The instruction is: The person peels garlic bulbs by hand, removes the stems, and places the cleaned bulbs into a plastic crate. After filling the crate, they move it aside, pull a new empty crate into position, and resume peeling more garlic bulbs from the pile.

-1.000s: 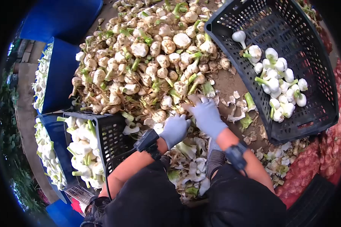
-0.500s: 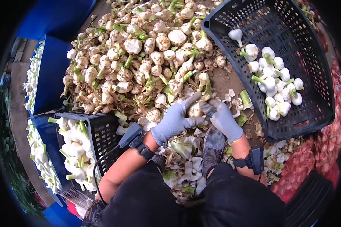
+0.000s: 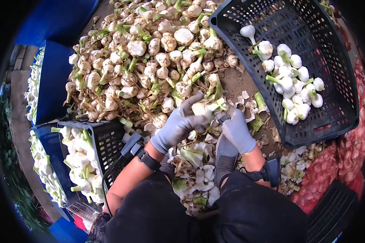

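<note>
My left hand (image 3: 178,123), in a grey glove, has its fingers spread around the left side of a garlic bulb (image 3: 199,109) with a pale green stem. My right hand (image 3: 236,128), gloved too, is closed at the stem's right end, with a small dark object (image 3: 224,118) in its fingers that I cannot make out clearly. Both hands are close together above my shoes, at the near edge of a big pile of unpeeled, soil-marked garlic (image 3: 129,69). Peeled skins (image 3: 202,178) lie on the ground between my feet.
A black crate (image 3: 286,139) with clean white garlic stands at the upper right. Another black crate (image 3: 109,141), full of white garlic, is at the left beside blue containers (image 3: 54,85). Red mesh sacks (image 3: 318,178) lie at the lower right.
The bulb between my hands has come up into clearer view, its stem pointing right. My left hand has opened and shifted slightly left. The whole view has moved a little.
</note>
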`<state>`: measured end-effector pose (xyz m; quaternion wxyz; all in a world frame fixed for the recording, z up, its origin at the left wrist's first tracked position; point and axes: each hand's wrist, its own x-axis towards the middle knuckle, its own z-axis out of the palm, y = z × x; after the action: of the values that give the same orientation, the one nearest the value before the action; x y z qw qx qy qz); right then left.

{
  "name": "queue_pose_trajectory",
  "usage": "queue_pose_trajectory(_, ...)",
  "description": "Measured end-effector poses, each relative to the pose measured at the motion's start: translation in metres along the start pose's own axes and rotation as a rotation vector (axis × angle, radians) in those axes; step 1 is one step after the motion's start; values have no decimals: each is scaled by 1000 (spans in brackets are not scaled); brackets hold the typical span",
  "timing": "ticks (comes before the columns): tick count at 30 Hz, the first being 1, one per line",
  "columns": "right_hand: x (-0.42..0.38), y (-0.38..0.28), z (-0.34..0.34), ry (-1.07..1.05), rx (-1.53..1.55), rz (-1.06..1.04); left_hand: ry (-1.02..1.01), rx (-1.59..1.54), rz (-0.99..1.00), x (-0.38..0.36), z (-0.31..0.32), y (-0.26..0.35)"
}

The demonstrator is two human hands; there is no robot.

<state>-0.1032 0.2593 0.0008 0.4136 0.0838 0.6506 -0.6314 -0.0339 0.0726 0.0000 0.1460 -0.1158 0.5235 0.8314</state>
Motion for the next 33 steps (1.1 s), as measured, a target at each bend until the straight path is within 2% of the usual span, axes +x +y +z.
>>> queue_pose_trajectory(1,3,11,-5,97,-427,-309,-47,-381,-173,-3,1,3)
queue_pose_trajectory(2,6,22,-8,194,-855,-621,-23,-308,-168,-3,4,-2)
queue_pose_trajectory(3,9,33,-9,196,-854,-622,-24,-307,-167,-3,5,0)
queue_pose_trajectory(5,12,50,-5,104,-239,-595,-12,-338,-195,-1,10,6)
queue_pose_trajectory(6,-6,14,15,23,181,-446,-35,-300,-159,-1,13,9)
queue_pose_trajectory(7,-7,13,9,32,185,-445,-41,-298,-166,0,14,8)
queue_pose_trajectory(9,-6,11,-5,-97,71,-117,-71,318,-125,2,17,6)
queue_pose_trajectory(10,-5,11,-4,17,-194,-231,-44,285,-19,4,10,-8)
queue_pose_trajectory(11,-5,12,-5,20,-192,-229,-47,286,-22,5,1,-17)
queue_pose_trajectory(13,-7,13,-5,-59,144,25,141,167,15,8,-3,-7)
queue_pose_trajectory(14,-7,16,-3,-62,146,27,205,166,-77,9,0,-4)
queue_pose_trajectory(15,-6,21,-1,-97,99,-27,209,167,-77,13,1,-5)
queue_pose_trajectory(17,-6,30,0,-162,3,-131,52,514,189,19,10,1)
queue_pose_trajectory(18,-7,32,1,-212,-70,-208,38,690,151,17,16,12)
queue_pose_trajectory(19,-6,32,-2,-210,-68,-207,35,691,149,19,14,10)
queue_pose_trajectory(21,-4,31,-12,-37,-578,-306,29,776,19,25,5,4)
queue_pose_trajectory(22,-4,31,-18,-35,-577,-307,118,442,-8,23,7,-2)
queue_pose_trajectory(23,-4,34,-25,-6,-646,-254,260,257,-247,21,1,-2)
queue_pose_trajectory(25,-1,36,-33,41,-785,-153,194,114,-230,16,9,-2)
queue_pose_trajectory(26,-8,42,-26,-11,-271,-167,154,65,-242,15,12,-6)
queue_pose_trajectory(27,-10,44,-20,-12,-273,-163,116,12,-253,15,16,-8)
queue_pose_trajectory(28,-12,43,-16,37,-395,-308,16,58,-268,14,15,-5)
queue_pose_trajectory(30,-13,36,-18,109,-594,-569,68,70,-202,17,10,-2)
queue_pose_trajectory(31,-13,31,-20,112,-587,-567,116,87,-139,19,8,3)
queue_pose_trajectory(32,-15,25,-21,122,-676,-622,169,-104,-218,19,6,10)
queue_pose_trajectory(33,-17,16,-22,128,-771,-681,95,-239,-230,19,-1,13)
